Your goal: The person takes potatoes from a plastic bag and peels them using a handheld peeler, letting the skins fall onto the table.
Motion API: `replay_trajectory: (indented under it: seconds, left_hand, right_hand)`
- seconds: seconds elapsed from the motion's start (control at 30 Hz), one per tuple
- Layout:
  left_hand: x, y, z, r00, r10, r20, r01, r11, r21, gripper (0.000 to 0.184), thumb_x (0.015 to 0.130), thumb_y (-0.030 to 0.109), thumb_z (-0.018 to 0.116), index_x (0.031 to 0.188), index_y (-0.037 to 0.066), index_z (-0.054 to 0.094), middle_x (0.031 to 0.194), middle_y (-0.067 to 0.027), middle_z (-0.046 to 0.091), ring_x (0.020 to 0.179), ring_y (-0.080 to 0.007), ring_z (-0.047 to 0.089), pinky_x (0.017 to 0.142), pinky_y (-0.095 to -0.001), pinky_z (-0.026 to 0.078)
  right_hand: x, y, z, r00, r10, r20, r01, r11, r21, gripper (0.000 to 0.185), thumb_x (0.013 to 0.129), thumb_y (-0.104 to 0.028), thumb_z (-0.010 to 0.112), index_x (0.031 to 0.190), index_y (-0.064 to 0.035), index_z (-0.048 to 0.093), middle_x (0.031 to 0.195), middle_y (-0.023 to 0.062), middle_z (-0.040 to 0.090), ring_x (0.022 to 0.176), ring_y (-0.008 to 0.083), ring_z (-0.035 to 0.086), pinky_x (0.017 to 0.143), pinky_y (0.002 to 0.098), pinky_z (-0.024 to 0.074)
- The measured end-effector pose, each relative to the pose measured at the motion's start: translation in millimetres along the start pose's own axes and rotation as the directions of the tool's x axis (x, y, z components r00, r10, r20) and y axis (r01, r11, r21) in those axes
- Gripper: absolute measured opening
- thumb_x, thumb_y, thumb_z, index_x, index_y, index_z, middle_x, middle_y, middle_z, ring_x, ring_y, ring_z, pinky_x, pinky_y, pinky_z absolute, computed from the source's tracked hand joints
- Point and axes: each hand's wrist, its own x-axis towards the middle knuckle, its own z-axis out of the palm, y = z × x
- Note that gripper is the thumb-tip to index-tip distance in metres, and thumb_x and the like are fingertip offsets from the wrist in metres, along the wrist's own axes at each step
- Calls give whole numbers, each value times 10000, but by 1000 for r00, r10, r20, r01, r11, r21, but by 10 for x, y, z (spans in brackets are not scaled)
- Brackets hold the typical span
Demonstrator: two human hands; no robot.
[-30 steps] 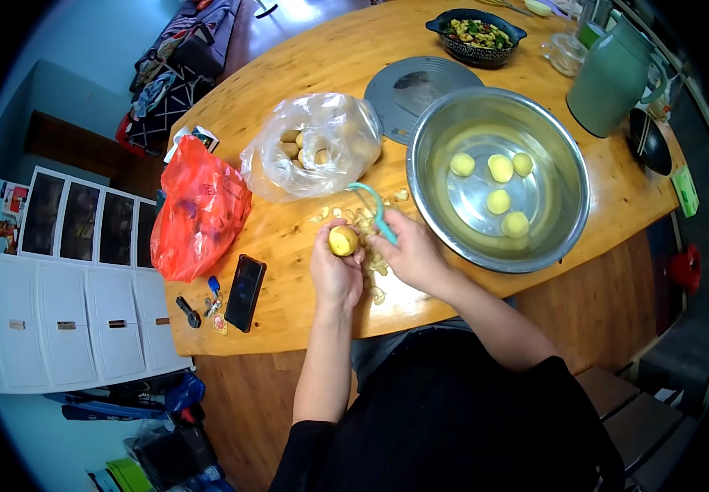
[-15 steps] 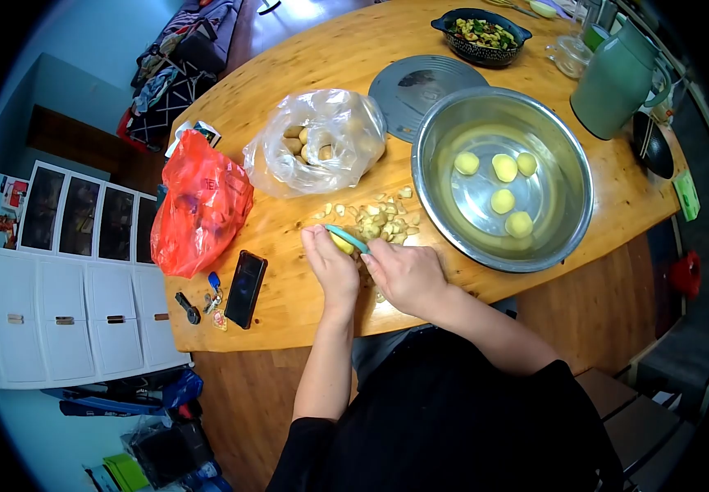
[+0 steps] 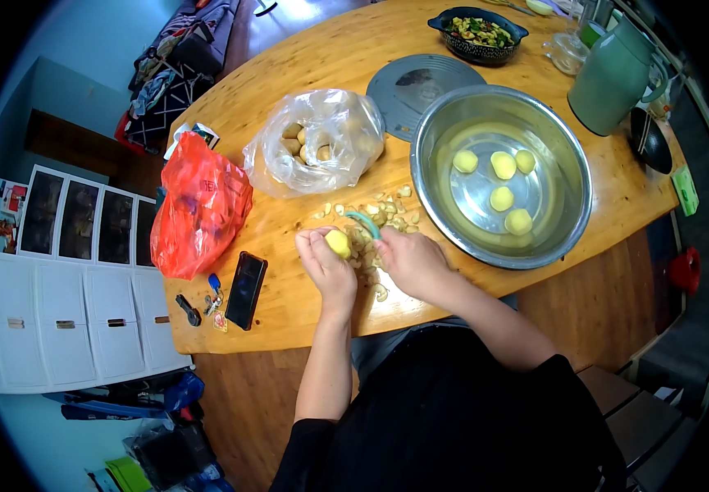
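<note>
Head view | left hand (image 3: 327, 266): curled around yellow potato (image 3: 339, 243) | right hand (image 3: 412, 262): gripping turquoise peeler (image 3: 369, 224)

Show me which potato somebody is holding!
The yellow potato in the left hand. The five other yellow ones lie in the metal bowl; brown ones sit in the clear bag.

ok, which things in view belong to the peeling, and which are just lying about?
Part of the job:
- potato, in the left hand
- teal peeler, in the right hand
- peelings
- metal basin with peeled potatoes
- clear bag of unpeeled potatoes

Apparently just lying about:
- phone
- keys
- red bag, contents unclear
- dish of food
- green jug
</note>
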Motion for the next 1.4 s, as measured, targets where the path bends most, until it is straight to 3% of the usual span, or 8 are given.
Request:
replay_trajectory:
  seconds: [0.13, 0.23, 0.53, 0.63, 0.8, 0.93, 1.1, 1.4]
  left_hand:
    - [51, 353, 79, 948, -308, 77, 316, 906, -281, 247, 1098, 273, 378, 1014, 80, 506, 961, -88, 609, 723, -163, 558, 620, -293, 468]
    - [107, 271, 63, 883, -452, 131, 452, 738, -501, 280, 1095, 314, 381, 1059, 82, 532, 907, -83, 605, 684, -174, 561, 563, -290, 456]
    - [14, 369, 235, 933, -357, -51, 347, 927, -142, 264, 1114, 295, 375, 1041, 64, 480, 839, -49, 531, 725, -128, 517, 643, -287, 448]
    - [19, 97, 169, 994, -23, -107, 49, 969, 244, 231, 1115, 265, 383, 1026, 65, 459, 908, -39, 504, 826, -122, 491, 735, -285, 437]
    - [39, -104, 52, 997, 5, -81, 9, 984, 179, 229, 1113, 270, 390, 1014, 79, 467, 909, -50, 582, 725, -107, 528, 636, -259, 468]
    - [0, 103, 127, 997, -70, -39, 69, 997, -26, 213, 1118, 263, 374, 1026, 83, 442, 944, -50, 539, 793, -119, 506, 706, -270, 455]
    - [86, 300, 182, 980, -198, 35, 201, 970, -134, 253, 1112, 340, 378, 1033, 112, 455, 932, -58, 595, 647, -127, 521, 547, -249, 424]
    - [64, 321, 220, 854, -519, 32, 497, 797, -343, 249, 1105, 320, 386, 997, 106, 453, 757, -63, 551, 537, -125, 461, 484, -259, 389]
  right_hand:
    - [42, 164, 11, 998, 30, 64, -53, 923, 382, 275, 1044, -268, 535, 937, -16, 566, 807, 246, 662, 783, 451, 648, 679, 527, 494]
    - [46, 181, 46, 1000, 25, -13, -20, 951, 309, 284, 1040, -277, 543, 935, -13, 558, 789, 244, 650, 760, 458, 638, 666, 529, 484]
    - [-100, -69, 81, 943, -279, -183, 283, 959, -7, 229, 1035, -261, 547, 917, -68, 519, 730, 164, 675, 616, 396, 658, 540, 523, 504]
    - [-102, -71, 128, 941, -293, -169, 296, 955, -6, 225, 1035, -258, 547, 919, -67, 518, 729, 169, 674, 625, 395, 664, 544, 520, 507]
    - [-115, -95, 93, 958, -260, -117, 261, 965, -13, 227, 1034, -262, 540, 933, -58, 536, 721, 181, 675, 652, 410, 672, 579, 533, 518]
    - [70, 118, 60, 998, 66, 11, -65, 996, -65, 251, 1035, -288, 526, 996, -48, 588, 734, 228, 673, 705, 452, 669, 650, 579, 516]
    - [112, 96, 41, 1000, 1, -17, 5, 944, 330, 249, 1040, -287, 532, 970, -49, 562, 756, 224, 674, 698, 463, 649, 649, 586, 499]
    - [-93, -10, 130, 895, -384, -226, 372, 923, -98, 197, 1014, -252, 581, 913, -89, 535, 706, 112, 662, 594, 329, 666, 504, 454, 497]
